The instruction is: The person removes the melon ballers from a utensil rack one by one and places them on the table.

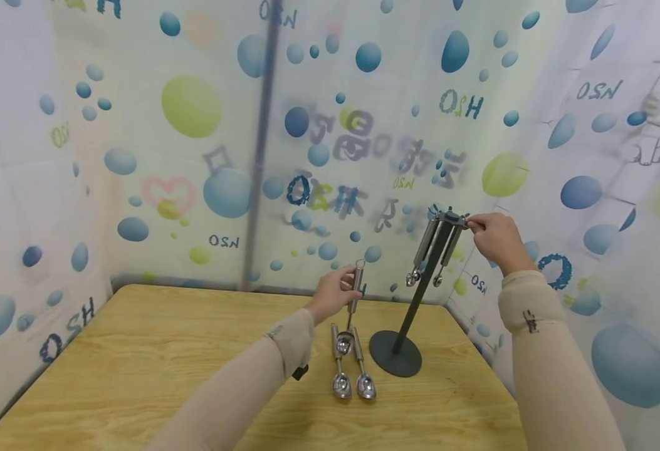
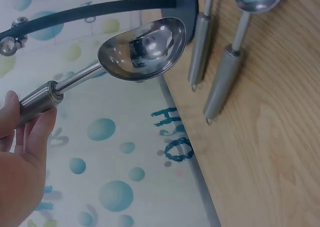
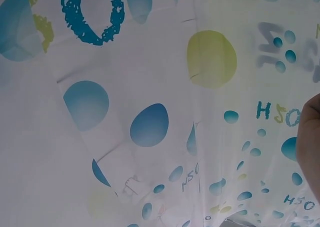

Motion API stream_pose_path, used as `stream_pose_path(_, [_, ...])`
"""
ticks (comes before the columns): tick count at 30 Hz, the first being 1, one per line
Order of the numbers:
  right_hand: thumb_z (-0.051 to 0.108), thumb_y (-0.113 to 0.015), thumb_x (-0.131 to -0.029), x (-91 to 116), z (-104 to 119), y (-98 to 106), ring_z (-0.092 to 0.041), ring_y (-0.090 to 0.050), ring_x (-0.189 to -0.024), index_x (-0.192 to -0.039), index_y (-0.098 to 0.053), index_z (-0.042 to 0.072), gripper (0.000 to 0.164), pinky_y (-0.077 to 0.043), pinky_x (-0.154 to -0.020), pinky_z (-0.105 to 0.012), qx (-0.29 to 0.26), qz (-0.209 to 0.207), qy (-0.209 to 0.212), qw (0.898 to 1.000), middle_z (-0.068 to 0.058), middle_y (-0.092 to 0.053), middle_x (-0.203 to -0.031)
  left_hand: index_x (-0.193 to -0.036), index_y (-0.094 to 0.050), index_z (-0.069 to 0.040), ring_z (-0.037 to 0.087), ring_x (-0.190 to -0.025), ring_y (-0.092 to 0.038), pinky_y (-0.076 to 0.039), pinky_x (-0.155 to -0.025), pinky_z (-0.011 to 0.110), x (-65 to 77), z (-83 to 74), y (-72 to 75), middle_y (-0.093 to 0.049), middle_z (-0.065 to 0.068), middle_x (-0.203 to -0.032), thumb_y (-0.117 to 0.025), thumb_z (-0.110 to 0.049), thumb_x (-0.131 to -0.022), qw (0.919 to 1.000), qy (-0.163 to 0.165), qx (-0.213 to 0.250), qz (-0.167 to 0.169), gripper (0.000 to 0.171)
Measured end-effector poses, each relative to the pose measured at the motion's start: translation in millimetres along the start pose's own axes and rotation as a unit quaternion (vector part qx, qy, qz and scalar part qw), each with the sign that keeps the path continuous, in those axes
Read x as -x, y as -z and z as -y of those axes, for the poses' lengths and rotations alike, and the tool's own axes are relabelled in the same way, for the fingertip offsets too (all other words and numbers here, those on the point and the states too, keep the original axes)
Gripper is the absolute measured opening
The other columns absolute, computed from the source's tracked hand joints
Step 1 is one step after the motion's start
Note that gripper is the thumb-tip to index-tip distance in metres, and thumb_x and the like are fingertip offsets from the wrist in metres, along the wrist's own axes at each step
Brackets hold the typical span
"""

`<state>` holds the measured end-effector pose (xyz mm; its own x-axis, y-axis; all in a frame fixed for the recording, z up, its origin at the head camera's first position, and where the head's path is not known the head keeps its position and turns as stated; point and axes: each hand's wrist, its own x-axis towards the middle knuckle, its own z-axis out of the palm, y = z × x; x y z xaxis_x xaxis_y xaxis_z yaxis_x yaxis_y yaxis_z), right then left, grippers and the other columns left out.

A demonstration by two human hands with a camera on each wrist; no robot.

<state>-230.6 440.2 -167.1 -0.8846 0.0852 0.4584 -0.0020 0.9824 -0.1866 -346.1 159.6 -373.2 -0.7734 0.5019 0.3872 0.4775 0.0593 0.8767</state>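
Note:
My left hand (image 1: 334, 293) grips a steel ice cream scoop (image 2: 142, 52) by its handle. The scoop hangs bowl down in the head view, with a ring at its upper end. Two more scoops, a left one (image 1: 341, 384) and a right one (image 1: 366, 385), lie on the table beneath it. To their right stands a dark utensil rack (image 1: 417, 307) with a round base, and several steel utensils (image 1: 425, 244) hang from its top. My right hand (image 1: 497, 241) pinches the rack's top edge at a hook; its fingertips are out of sight in the right wrist view.
The wooden table (image 1: 194, 351) reaches back to a printed curtain (image 1: 194, 156) that encloses the back and both sides. The rack's base (image 1: 395, 354) sits near the table's right back corner. A small black object (image 1: 300, 372) shows beneath the left sleeve.

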Motion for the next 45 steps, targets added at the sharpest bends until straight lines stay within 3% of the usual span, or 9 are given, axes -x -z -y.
stream_pose_path(4, [0.010, -0.044, -0.109, -0.5, -0.3, -0.5, -0.034, -0.050, -0.078, -0.121, -0.066, -0.011, 0.033, -0.041, -0.066, -0.042, 0.001, -0.002, 0.001, 1.000, -0.034, -0.062, -0.119, -0.144, -0.054, -0.005, 0.020, -0.088, -0.068, -0.061, -0.075, 0.039, 3.5, 9.7, 8.4, -0.066, 0.013, -0.110, -0.073, 0.001, -0.092, 0.9999, 0.007, 0.005, -0.007, 0.056])
stream_pose_path(9, [0.010, -0.044, -0.108, -2.4, -1.6, -2.1, -0.035, -0.051, -0.080, -0.121, -0.066, -0.010, 0.033, -0.041, -0.067, -0.043, 0.005, -0.007, 0.003, 1.000, -0.034, -0.063, -0.118, -0.142, -0.056, -0.004, 0.020, -0.087, -0.067, -0.061, -0.071, 0.033, 10.3, 19.3, 17.6, -0.065, 0.015, -0.109, -0.076, 0.001, -0.089, 0.9995, 0.024, 0.015, -0.015, 0.057])
stream_pose_path(13, [0.009, -0.044, -0.108, -3.2, -1.7, -3.1, -0.037, -0.052, -0.085, -0.121, -0.067, -0.010, 0.032, -0.042, -0.070, -0.045, 0.005, -0.010, 0.000, 1.000, -0.033, -0.063, -0.119, -0.134, -0.060, -0.004, 0.021, -0.089, -0.069, -0.061, -0.072, 0.034, 16.2, 26.5, 23.2, -0.066, 0.017, -0.108, -0.078, 0.002, -0.087, 0.9988, 0.041, 0.026, -0.010, 0.050])
stream_pose_path(20, [0.009, -0.044, -0.108, -3.5, -1.8, -5.3, -0.037, -0.054, -0.083, -0.119, -0.067, -0.011, 0.032, -0.043, -0.069, -0.046, 0.000, -0.015, 0.006, 1.000, -0.035, -0.064, -0.118, -0.121, -0.066, -0.007, 0.021, -0.084, -0.068, -0.062, -0.071, 0.035, 27.4, 47.1, 32.6, -0.065, 0.010, -0.102, -0.079, 0.000, -0.087, 0.9968, 0.079, 0.009, -0.014, 0.037])
stream_pose_path(25, [0.009, -0.043, -0.108, -2.7, -1.0, -6.1, -0.034, -0.054, -0.079, -0.119, -0.068, -0.010, 0.033, -0.043, -0.065, -0.044, -0.010, -0.017, 0.002, 1.000, -0.035, -0.064, -0.118, -0.122, -0.065, -0.004, 0.023, -0.084, -0.068, -0.062, -0.070, 0.037, 35.4, 55.6, 37.8, -0.063, 0.014, -0.104, -0.077, 0.001, -0.088, 0.9942, 0.104, 0.023, -0.016, 0.036])
stream_pose_path(30, [0.009, -0.043, -0.108, -2.4, -2.3, -6.1, -0.036, -0.053, -0.081, -0.119, -0.068, -0.011, 0.033, -0.043, -0.066, -0.045, -0.010, -0.019, 0.002, 1.000, -0.035, -0.063, -0.117, -0.132, -0.056, 0.005, 0.025, -0.087, -0.070, -0.062, -0.072, 0.038, 43.6, 64.4, 38.7, -0.061, 0.018, -0.108, -0.076, 0.002, -0.089, 0.9861, 0.159, 0.045, -0.016, 0.047])
stream_pose_path(33, [0.009, -0.043, -0.108, -2.5, -3.0, -5.8, -0.037, -0.053, -0.083, -0.119, -0.067, -0.011, 0.033, -0.043, -0.068, -0.045, -0.006, -0.017, 0.002, 1.000, -0.035, -0.063, -0.118, -0.124, -0.058, 0.006, 0.026, -0.089, -0.068, -0.062, -0.073, 0.037, 45.2, 73.3, 36.7, -0.059, 0.017, -0.106, -0.075, 0.003, -0.089, 0.9819, 0.184, 0.043, -0.018, 0.039])
stream_pose_path(38, [0.010, -0.042, -0.109, -1.6, -3.5, -5.3, -0.037, -0.054, -0.083, -0.120, -0.067, -0.011, 0.034, -0.043, -0.068, -0.046, 0.001, -0.014, 0.003, 1.000, -0.036, -0.063, -0.118, -0.105, -0.061, 0.005, 0.026, -0.089, -0.068, -0.062, -0.072, 0.036, 48.2, 83.7, 30.9, -0.057, 0.014, -0.097, -0.075, 0.005, -0.088, 0.9778, 0.204, 0.045, -0.017, 0.021])
stream_pose_path(45, [0.009, -0.041, -0.109, -0.8, 0.1, -5.4, -0.039, -0.055, -0.088, -0.121, -0.066, -0.012, 0.034, -0.044, -0.071, -0.047, -0.004, -0.011, 0.001, 1.000, -0.036, -0.062, -0.120, -0.109, -0.063, 0.010, 0.025, -0.088, -0.068, -0.062, -0.075, 0.039, 53.9, 85.7, 25.5, -0.059, 0.014, -0.096, -0.074, 0.006, -0.089, 0.9773, 0.209, 0.032, -0.007, 0.024])
